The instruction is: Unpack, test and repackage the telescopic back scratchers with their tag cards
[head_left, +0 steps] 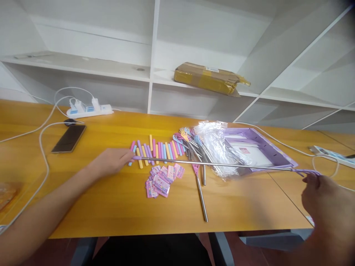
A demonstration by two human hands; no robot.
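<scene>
A telescopic back scratcher with a thin metal rod stretches across the table, drawn out long. My left hand is closed around its purple handle at the left end. At the other end my right hand, somewhat blurred, grips the purple claw head. Beneath the rod lie a row of coloured handle sleeves and a pile of pink printed cards. A pink-headed back scratcher, collapsed short, rests near the table's front. More back scratchers with coloured claws are heaped behind the rod.
Clear plastic bags lie beside a purple box tray. A phone and a power strip with white cables are at the left. Another power strip is at the right. A taped cardboard parcel sits on the shelf.
</scene>
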